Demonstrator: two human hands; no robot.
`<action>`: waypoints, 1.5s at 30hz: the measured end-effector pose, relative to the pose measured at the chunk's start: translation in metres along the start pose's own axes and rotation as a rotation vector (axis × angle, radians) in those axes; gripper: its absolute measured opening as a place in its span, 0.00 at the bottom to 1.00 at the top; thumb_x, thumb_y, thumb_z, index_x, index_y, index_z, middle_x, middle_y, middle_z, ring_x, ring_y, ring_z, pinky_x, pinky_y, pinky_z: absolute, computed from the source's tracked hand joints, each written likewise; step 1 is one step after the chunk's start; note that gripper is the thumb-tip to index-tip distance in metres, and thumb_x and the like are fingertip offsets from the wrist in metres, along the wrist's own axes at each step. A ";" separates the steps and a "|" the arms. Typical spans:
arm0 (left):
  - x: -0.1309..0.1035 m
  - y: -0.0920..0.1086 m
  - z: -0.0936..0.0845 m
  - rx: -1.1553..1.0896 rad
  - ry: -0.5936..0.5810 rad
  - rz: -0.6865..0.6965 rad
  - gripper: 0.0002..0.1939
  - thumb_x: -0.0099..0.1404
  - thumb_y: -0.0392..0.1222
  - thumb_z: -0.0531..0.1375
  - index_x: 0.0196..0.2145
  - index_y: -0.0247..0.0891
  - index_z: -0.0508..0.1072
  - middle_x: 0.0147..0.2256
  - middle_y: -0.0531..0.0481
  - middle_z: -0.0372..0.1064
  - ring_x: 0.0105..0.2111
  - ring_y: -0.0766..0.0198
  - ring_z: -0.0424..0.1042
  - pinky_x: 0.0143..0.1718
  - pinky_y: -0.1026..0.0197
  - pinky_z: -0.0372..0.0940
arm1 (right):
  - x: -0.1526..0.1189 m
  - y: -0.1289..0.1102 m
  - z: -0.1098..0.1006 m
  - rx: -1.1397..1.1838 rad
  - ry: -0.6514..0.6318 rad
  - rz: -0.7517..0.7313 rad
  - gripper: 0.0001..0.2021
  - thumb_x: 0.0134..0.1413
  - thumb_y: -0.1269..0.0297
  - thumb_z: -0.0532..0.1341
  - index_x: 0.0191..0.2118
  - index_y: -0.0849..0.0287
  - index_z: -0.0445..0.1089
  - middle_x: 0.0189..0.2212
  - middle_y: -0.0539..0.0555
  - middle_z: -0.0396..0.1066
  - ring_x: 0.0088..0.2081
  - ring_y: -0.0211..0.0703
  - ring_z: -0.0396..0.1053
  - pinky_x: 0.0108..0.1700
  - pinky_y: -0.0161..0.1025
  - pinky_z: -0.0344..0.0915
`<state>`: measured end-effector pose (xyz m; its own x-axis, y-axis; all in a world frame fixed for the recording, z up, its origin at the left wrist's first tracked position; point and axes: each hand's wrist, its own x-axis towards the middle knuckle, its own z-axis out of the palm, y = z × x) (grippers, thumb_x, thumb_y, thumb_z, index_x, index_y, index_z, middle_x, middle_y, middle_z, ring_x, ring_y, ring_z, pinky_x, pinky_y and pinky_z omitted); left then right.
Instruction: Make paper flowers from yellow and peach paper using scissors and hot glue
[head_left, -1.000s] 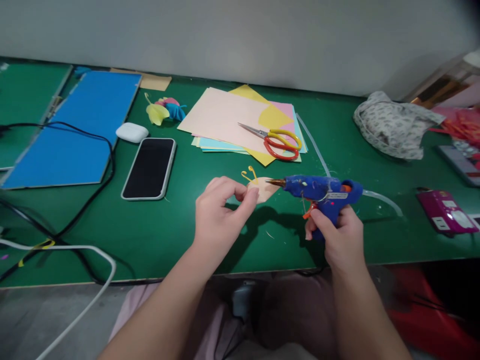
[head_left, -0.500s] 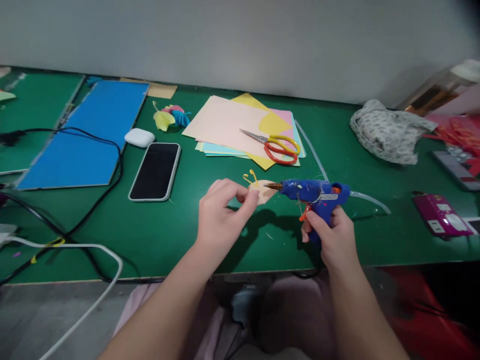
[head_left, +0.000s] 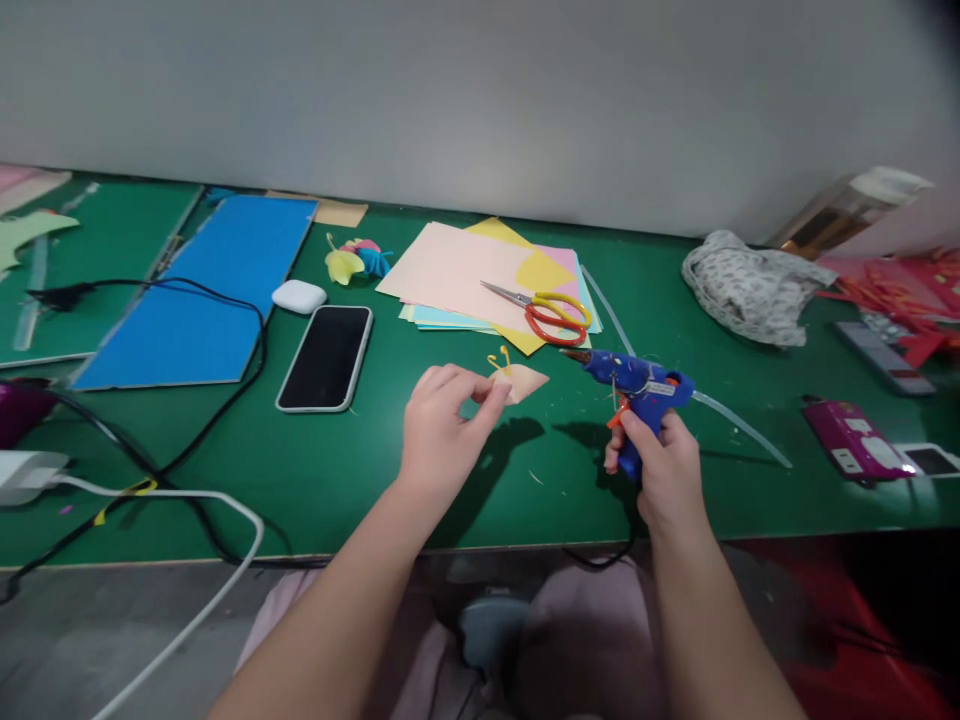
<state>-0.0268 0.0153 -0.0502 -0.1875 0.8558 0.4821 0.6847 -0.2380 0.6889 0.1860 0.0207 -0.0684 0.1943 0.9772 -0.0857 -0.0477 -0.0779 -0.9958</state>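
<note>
Between thumb and fingers, my left hand [head_left: 454, 425] pinches a small cream paper piece [head_left: 525, 382], pointed at its right end. Two curled yellow strips [head_left: 500, 360] rise from it like feelers. My right hand [head_left: 664, 460] grips a blue hot glue gun [head_left: 630, 375] by its handle, fingers at the orange trigger. The gun's nozzle points left, a little apart from the paper piece. A clear glue stick [head_left: 742, 428] sticks out of the gun's rear. Beyond both hands, scissors [head_left: 544, 308] with red and yellow handles lie on a stack of coloured paper [head_left: 442, 265].
A phone [head_left: 326, 358], a white earbud case [head_left: 298, 296], a blue board [head_left: 202, 300] and small paper shapes [head_left: 356, 260] lie left of the stack. Cables [head_left: 187, 492] cross the left side. A patterned cloth [head_left: 750, 290] and a purple device [head_left: 855, 440] are at right.
The glue gun has moved off the paper piece; its nozzle was at the paper and is now up and to the right. The view has shifted slightly. Both hands keep their holds.
</note>
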 end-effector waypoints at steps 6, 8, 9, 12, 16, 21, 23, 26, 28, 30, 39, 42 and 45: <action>0.006 -0.011 -0.001 0.015 -0.007 -0.004 0.07 0.61 0.42 0.58 0.28 0.39 0.73 0.28 0.53 0.69 0.31 0.67 0.65 0.33 0.64 0.60 | 0.022 0.008 -0.015 -0.363 0.081 -0.025 0.19 0.46 0.47 0.59 0.31 0.60 0.63 0.19 0.46 0.64 0.19 0.37 0.65 0.22 0.36 0.66; 0.008 -0.013 -0.003 -0.015 -0.021 -0.039 0.07 0.61 0.42 0.57 0.29 0.39 0.74 0.28 0.53 0.68 0.29 0.68 0.65 0.32 0.65 0.60 | 0.029 0.012 -0.023 -0.480 0.093 -0.036 0.20 0.44 0.45 0.60 0.29 0.61 0.65 0.19 0.48 0.66 0.20 0.39 0.65 0.23 0.36 0.64; 0.009 -0.014 -0.004 -0.030 -0.032 -0.054 0.08 0.61 0.42 0.57 0.30 0.39 0.74 0.29 0.53 0.68 0.28 0.69 0.65 0.31 0.66 0.60 | 0.032 0.014 -0.026 -0.556 0.104 -0.044 0.20 0.42 0.45 0.61 0.27 0.61 0.66 0.18 0.49 0.66 0.20 0.39 0.64 0.23 0.36 0.62; 0.012 -0.017 -0.008 -0.041 -0.041 -0.066 0.08 0.61 0.43 0.57 0.30 0.40 0.74 0.29 0.53 0.69 0.26 0.69 0.64 0.30 0.66 0.60 | 0.037 0.016 -0.033 -0.778 0.162 -0.077 0.21 0.43 0.43 0.59 0.22 0.60 0.67 0.18 0.52 0.66 0.20 0.41 0.61 0.23 0.36 0.54; 0.014 -0.024 -0.014 -0.027 -0.041 -0.074 0.10 0.61 0.45 0.56 0.31 0.39 0.75 0.29 0.52 0.72 0.26 0.67 0.67 0.31 0.65 0.61 | 0.035 0.011 -0.036 -0.993 0.213 -0.104 0.21 0.45 0.43 0.56 0.23 0.58 0.68 0.21 0.56 0.69 0.23 0.44 0.62 0.25 0.37 0.51; 0.015 -0.035 -0.021 -0.024 -0.059 -0.090 0.09 0.61 0.44 0.55 0.35 0.41 0.74 0.33 0.51 0.75 0.32 0.64 0.72 0.35 0.63 0.65 | 0.028 0.005 -0.044 -1.130 0.248 -0.108 0.21 0.46 0.44 0.56 0.27 0.57 0.73 0.25 0.60 0.72 0.24 0.48 0.66 0.24 0.38 0.50; 0.015 -0.040 -0.023 -0.016 -0.056 -0.096 0.09 0.61 0.44 0.55 0.36 0.41 0.74 0.36 0.51 0.75 0.35 0.63 0.73 0.37 0.62 0.66 | 0.023 0.005 -0.046 -1.145 0.276 -0.132 0.19 0.47 0.46 0.56 0.29 0.57 0.74 0.25 0.60 0.72 0.24 0.48 0.66 0.24 0.38 0.50; 0.014 -0.044 -0.023 0.008 -0.085 -0.088 0.10 0.62 0.42 0.55 0.39 0.41 0.74 0.41 0.50 0.74 0.38 0.62 0.73 0.40 0.63 0.67 | 0.010 0.008 -0.043 -1.130 0.334 -0.227 0.17 0.51 0.52 0.54 0.33 0.58 0.74 0.29 0.59 0.73 0.26 0.46 0.66 0.25 0.38 0.52; 0.013 -0.045 -0.021 0.039 -0.131 -0.075 0.12 0.63 0.41 0.54 0.42 0.42 0.73 0.43 0.50 0.73 0.40 0.62 0.73 0.43 0.62 0.66 | -0.002 0.010 -0.037 -1.101 0.355 -0.325 0.16 0.53 0.55 0.52 0.35 0.59 0.73 0.33 0.58 0.73 0.30 0.46 0.66 0.29 0.39 0.55; 0.012 -0.047 -0.018 0.082 -0.190 -0.068 0.13 0.63 0.39 0.53 0.43 0.42 0.73 0.43 0.48 0.73 0.41 0.61 0.72 0.45 0.60 0.65 | -0.012 0.010 -0.029 -1.064 0.366 -0.423 0.16 0.54 0.58 0.51 0.35 0.59 0.73 0.34 0.58 0.72 0.34 0.48 0.66 0.33 0.39 0.58; -0.007 -0.038 -0.002 0.181 -0.423 -0.012 0.14 0.65 0.47 0.53 0.41 0.37 0.71 0.39 0.47 0.72 0.38 0.64 0.71 0.43 0.54 0.65 | -0.035 0.016 -0.006 -0.872 0.198 -0.667 0.15 0.56 0.59 0.51 0.29 0.59 0.70 0.28 0.55 0.71 0.30 0.44 0.66 0.37 0.39 0.62; -0.003 -0.040 -0.011 0.195 -0.374 -0.014 0.15 0.66 0.46 0.49 0.43 0.41 0.72 0.39 0.46 0.73 0.37 0.63 0.71 0.43 0.58 0.65 | -0.043 0.028 0.006 -0.841 0.115 -0.677 0.13 0.57 0.60 0.51 0.29 0.58 0.70 0.28 0.54 0.71 0.29 0.42 0.67 0.34 0.37 0.63; 0.015 -0.047 -0.027 0.222 -0.351 -0.011 0.19 0.67 0.44 0.45 0.50 0.40 0.67 0.49 0.44 0.68 0.45 0.59 0.69 0.47 0.57 0.62 | -0.049 0.039 0.017 -0.847 0.070 -0.669 0.12 0.57 0.63 0.52 0.29 0.58 0.70 0.27 0.53 0.72 0.29 0.42 0.67 0.34 0.36 0.62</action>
<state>-0.0808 0.0272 -0.0610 0.0297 0.9715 0.2354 0.8264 -0.1563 0.5410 0.1584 -0.0266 -0.1027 -0.0135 0.8610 0.5084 0.7762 0.3296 -0.5375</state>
